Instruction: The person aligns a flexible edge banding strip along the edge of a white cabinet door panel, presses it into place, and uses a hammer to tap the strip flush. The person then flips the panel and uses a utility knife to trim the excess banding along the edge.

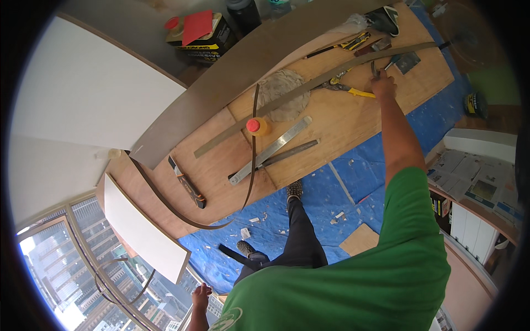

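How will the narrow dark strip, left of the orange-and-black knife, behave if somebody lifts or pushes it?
The strip probably flexes: it looks thin and curved. It seems light, being so narrow. One end juts past the bench, so a push might make it slide off.

The widest way in for a hand is the bare front stretch of the plywood bench top (348, 122), between the right forearm (402, 138) and the tip of the file (295, 151). Farther in, yellow-handled snips (353, 91) lie just left of the right hand (383, 85), and a long edging strip (331, 74) cuts diagonally across beyond them. Leftward, an upright red-capped bottle (259, 127), a thin curved strip (253, 165) and a steel straightedge (276, 146) crowd the middle. Bare wood separates these from the orange-and-black knife (187, 183). A broad grey-brown sheet (221, 83) hems in the far side.
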The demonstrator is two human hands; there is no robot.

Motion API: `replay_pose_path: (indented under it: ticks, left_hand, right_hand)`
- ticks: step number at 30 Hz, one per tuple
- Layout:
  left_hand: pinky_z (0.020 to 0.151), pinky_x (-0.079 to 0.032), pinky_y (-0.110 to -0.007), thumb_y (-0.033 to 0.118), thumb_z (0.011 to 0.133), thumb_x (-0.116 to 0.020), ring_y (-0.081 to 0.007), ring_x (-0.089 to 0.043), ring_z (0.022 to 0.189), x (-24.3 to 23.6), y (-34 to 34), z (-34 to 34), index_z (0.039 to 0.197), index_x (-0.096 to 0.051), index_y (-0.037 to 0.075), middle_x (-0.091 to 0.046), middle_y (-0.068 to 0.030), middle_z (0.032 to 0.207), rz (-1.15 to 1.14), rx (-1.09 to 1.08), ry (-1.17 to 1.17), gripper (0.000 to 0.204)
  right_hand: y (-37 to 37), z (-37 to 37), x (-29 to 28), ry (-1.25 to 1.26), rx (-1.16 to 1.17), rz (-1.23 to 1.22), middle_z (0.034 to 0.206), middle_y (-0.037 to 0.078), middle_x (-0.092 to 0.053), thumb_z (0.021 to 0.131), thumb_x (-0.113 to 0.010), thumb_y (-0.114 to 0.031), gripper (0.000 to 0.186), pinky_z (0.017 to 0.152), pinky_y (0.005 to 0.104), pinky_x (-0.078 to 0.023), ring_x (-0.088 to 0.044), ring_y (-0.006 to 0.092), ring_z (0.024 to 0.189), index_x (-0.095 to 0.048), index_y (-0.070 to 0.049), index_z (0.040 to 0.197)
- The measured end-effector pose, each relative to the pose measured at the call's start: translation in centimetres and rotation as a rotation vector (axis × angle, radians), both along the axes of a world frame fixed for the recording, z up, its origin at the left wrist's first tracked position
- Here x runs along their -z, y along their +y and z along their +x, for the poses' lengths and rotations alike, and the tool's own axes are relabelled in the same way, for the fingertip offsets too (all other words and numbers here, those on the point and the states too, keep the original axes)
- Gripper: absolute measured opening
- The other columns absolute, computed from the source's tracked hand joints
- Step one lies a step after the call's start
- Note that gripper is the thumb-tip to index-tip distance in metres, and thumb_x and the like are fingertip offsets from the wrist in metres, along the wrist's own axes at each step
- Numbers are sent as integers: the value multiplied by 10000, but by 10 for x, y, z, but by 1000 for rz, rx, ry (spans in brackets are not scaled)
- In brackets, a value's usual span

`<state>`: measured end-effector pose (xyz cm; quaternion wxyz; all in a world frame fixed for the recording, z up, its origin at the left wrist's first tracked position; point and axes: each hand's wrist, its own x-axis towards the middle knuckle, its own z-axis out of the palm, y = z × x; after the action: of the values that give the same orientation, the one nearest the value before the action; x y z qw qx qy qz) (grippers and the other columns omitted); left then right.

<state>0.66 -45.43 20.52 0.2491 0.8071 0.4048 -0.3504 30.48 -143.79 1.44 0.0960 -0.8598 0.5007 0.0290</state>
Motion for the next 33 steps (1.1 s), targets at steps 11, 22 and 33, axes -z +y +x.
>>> replay_pose_path:
  ticks: [11,22,33]
  left_hand:
    - [836,-514,-407,437,1003,-538,-311,-693,918,2,-44,59,916,-713,40,-729,-157,924,40,402,-17,442]
    - [794,-533,-420,441,1045,-483,-296,-706,832,11,-65,36,932,-664,-6,-726,-165,844,-113,120,-95,496]
    - [820,-526,-456,415,1004,-599,-369,-672,892,36,42,90,1005,-691,50,-698,-188,934,9,494,-349,376]
  right_hand:
    - [-118,-24,65,-357,-627,-17,1229,230,-684,868,-661,-156,477,986,398,-500,-650,355,1154,-613,15,1311]
    - [-5,-91,-124,-1107,15,921,922,101,-580,996,-584,-352,357,735,329,-471,-561,205,830,-580,-22,1131]
    - [122,-169,-221,-1265,6,1503,1070,199,-601,1017,-507,-258,413,900,447,-448,-566,308,973,-510,52,1289]
